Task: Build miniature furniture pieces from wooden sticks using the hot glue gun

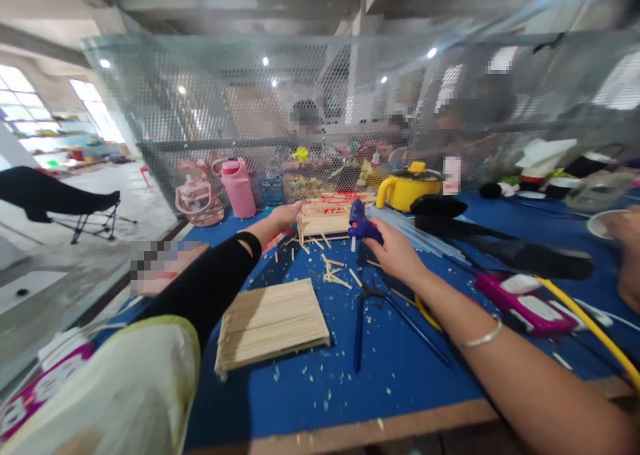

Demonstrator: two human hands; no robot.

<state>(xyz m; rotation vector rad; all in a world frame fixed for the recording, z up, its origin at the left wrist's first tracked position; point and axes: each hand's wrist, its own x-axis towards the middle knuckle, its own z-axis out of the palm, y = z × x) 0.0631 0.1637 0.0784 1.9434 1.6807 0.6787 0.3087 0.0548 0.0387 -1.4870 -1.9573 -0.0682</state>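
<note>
My right hand point(393, 247) is closed round a dark blue glue gun point(361, 223), beside a small structure of pale wooden sticks point(325, 224). At the left end of that structure is my left hand point(286, 219); its fingertips are too small and blurred to show whether they grip anything. Nearer to me lies a flat panel of wooden sticks point(273, 322). Loose short sticks point(334, 272) are scattered between the panel and the structure.
Blue-handled pliers point(373, 295) lie open on the blue table point(310, 402). Clear glue sticks point(420, 236), a yellow pot point(413, 187) and a pink bottle point(239, 190) stand or lie further back. Mesh point(210, 122) rises behind; another person's hand point(631, 255) shows at right.
</note>
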